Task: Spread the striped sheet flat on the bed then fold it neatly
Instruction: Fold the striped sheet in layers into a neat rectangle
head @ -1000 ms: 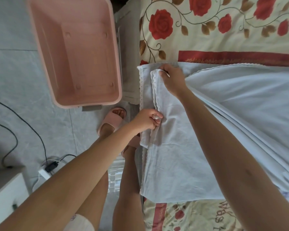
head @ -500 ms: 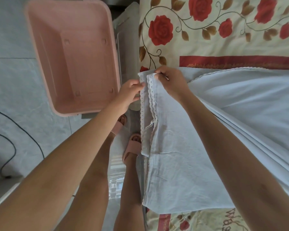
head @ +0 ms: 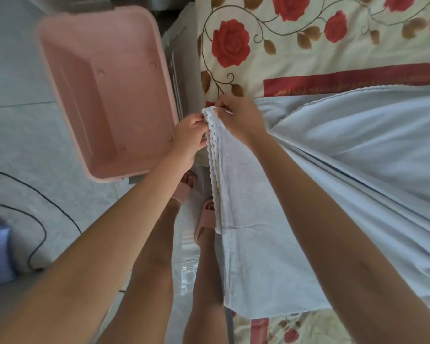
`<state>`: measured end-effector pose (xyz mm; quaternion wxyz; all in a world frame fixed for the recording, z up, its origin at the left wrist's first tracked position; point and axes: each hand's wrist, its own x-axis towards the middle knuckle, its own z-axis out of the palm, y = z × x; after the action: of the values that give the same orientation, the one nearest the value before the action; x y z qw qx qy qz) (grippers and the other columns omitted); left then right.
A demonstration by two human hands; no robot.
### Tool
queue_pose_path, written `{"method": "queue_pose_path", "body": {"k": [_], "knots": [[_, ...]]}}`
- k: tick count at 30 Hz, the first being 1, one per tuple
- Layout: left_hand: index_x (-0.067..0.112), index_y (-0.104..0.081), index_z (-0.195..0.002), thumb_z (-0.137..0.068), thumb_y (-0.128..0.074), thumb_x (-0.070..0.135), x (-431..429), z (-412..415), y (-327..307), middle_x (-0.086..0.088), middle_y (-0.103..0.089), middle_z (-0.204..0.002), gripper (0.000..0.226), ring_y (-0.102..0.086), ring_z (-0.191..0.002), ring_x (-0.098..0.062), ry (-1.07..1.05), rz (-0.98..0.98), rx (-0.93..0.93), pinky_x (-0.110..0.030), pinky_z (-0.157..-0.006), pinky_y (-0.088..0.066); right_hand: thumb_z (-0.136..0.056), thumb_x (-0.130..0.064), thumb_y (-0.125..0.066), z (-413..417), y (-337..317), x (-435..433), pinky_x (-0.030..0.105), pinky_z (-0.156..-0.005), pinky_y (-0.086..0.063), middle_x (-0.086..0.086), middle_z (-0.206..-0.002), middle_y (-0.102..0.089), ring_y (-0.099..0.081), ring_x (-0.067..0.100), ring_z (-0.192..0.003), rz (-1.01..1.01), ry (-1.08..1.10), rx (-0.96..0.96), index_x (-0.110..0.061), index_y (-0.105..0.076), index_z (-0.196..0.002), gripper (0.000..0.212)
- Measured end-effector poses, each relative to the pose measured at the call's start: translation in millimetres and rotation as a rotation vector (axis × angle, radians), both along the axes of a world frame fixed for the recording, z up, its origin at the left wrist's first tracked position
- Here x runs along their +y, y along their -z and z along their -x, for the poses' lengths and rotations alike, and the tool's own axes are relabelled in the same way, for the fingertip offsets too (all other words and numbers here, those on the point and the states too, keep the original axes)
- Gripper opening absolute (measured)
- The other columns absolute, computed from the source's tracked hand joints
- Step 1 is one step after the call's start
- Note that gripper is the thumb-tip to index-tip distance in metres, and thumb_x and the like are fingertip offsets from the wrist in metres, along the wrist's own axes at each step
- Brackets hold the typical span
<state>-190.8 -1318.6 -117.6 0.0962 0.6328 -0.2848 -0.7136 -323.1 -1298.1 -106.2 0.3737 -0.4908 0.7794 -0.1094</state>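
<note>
Fold step in hand: left hand (head: pixel 191 135) & right hand (head: pixel 238 120) both pinch the sheet (head: pixel 358 157) by its lace-edged corners, held together at the bed (head: pixel 308 45) edge nearest the person; rest lies across the bed. Next, prob.: match edges, lay flat, smooth

Sheet (head: pixel 308 194): pale woven cloth, matt, soft drape, fine creases across the flat part.
Edge trim (head: pixel 212 145) of the sheet: white lace, scalloped and perforated, coarser than the body cloth.
Bedspread (head: pixel 308 58): printed cloth, matt, even weave.
Bin (head: pixel 104 95): pink moulded plastic, smooth, dull satin sheen.
Floor (head: pixel 15 145): grey stone-look tiles, smooth, glossy enough to reflect near the bed.
Cable (head: pixel 44 234): black, smooth sheath; material unclear.
Slippers (head: pixel 183 192): pink, matt, foam or rubber by look.
</note>
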Motion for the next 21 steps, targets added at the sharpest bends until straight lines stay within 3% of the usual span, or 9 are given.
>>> {"method": "queue_pose_path", "body": {"k": [3,6,8,12,13,15,18,20,21], "knots": [[0.009,-0.063,-0.104,-0.093,-0.048,0.004,-0.2,3.6,-0.7,-0.004,-0.066,-0.089,0.019,-0.062,-0.08,-0.015,-0.082,-0.095,0.057,-0.034,-0.085,-0.055,-0.092,-0.029,-0.055,0.4,1.7,0.8,0.022,-0.071,-0.039,-0.006,-0.088,-0.065,-0.057,0.01,-0.083,-0.007,-0.007,0.007,-0.019,-0.066,-0.102,0.018],[0.007,-0.061,-0.109,-0.097,-0.05,0.023,-0.9,4.5,-3.2,-0.004,-0.067,-0.093,0.023,-0.063,-0.086,-0.015,-0.123,-0.166,0.132,-0.032,-0.085,-0.053,-0.092,-0.031,-0.055,-1.6,3.9,0.1,0.022,-0.067,-0.037,-0.009,-0.082,-0.06,-0.054,0.008,-0.077,-0.01,0.002,0.046,-0.02,-0.066,-0.099,0.017],[0.006,-0.059,-0.112,-0.092,-0.059,0.033,1.2,2.7,-1.2,-0.009,-0.066,-0.111,0.033,-0.062,-0.103,-0.019,-0.032,-0.121,0.116,-0.038,-0.096,-0.049,-0.092,-0.03,-0.055,-2.8,5.1,1.7,0.022,-0.065,-0.035,-0.009,-0.078,-0.058,-0.052,0.009,-0.074,0.002,0.033,0.047,-0.019,-0.065,-0.096,0.016],[0.016,-0.059,-0.096,-0.093,-0.059,0.025,4.2,3.4,-8.3,-0.008,-0.058,-0.102,0.01,-0.056,-0.094,-0.02,0.186,0.053,-0.021,-0.047,-0.097,-0.047,-0.091,-0.024,-0.056,2.2,-6.9,-2.7,0.023,-0.069,-0.036,-0.013,-0.071,-0.051,-0.048,0.005,-0.069,-0.094,0.033,-0.104,-0.024,-0.056,-0.087,0.004],[0.019,-0.058,-0.096,-0.096,-0.054,0.023,4.4,5.4,-12.0,-0.008,-0.059,-0.104,0.005,-0.057,-0.096,-0.02,0.216,0.079,-0.053,-0.048,-0.096,-0.048,-0.09,-0.022,-0.057,1.8,-12.0,-1.9,0.023,-0.071,-0.038,-0.014,-0.073,-0.051,-0.048,0.004,-0.071,-0.082,0.079,-0.169,-0.023,-0.055,-0.089,0.003],[0.021,-0.056,-0.108,-0.099,-0.042,0.017,3.9,13.1,-23.9,-0.005,-0.06,-0.113,0.017,-0.058,-0.105,-0.02,0.299,0.2,-0.108,-0.044,-0.096,-0.049,-0.085,-0.021,-0.061,-5.9,-22.0,9.2,0.025,-0.081,-0.041,-0.011,-0.09,-0.057,-0.05,0.005,-0.086,0.071,0.234,-0.176,-0.023,-0.055,-0.101,0.018],[0.01,-0.044,-0.131,-0.101,-0.032,0.008,11.5,28.3,-47.9,0.0,-0.051,-0.121,0.032,-0.05,-0.109,-0.012,0.355,0.294,-0.139,-0.024,-0.094,-0.041,-0.081,-0.028,-0.06,-39.7,-50.8,74.4,0.032,-0.101,-0.033,-0.002,-0.12,-0.055,-0.048,0.016,-0.115,0.343,0.601,0.206,-0.016,-0.055,-0.12,0.042],[0.01,-0.042,-0.133,-0.1,-0.032,0.006,21.3,33.6,-62.2,0.005,-0.05,-0.125,0.035,-0.049,-0.109,-0.009,0.348,0.257,-0.14,-0.021,-0.092,-0.04,-0.078,-0.034,-0.061,-74.0,-60.0,142.5,0.038,-0.105,-0.031,0.007,-0.124,-0.052,-0.044,0.021,-0.121,0.309,0.843,0.275,-0.01,-0.052,-0.123,0.052],[0.011,-0.045,-0.134,-0.099,-0.034,0.008,27.0,35.6,-68.7,0.004,-0.053,-0.127,0.037,-0.051,-0.112,-0.011,0.334,0.223,-0.151,-0.025,-0.097,-0.042,-0.074,-0.041,-0.062,-94.7,-62.1,177.5,0.04,-0.106,-0.029,0.01,-0.127,-0.049,-0.039,0.023,-0.123,0.198,0.936,0.268,-0.009,-0.048,-0.127,0.064]]}}
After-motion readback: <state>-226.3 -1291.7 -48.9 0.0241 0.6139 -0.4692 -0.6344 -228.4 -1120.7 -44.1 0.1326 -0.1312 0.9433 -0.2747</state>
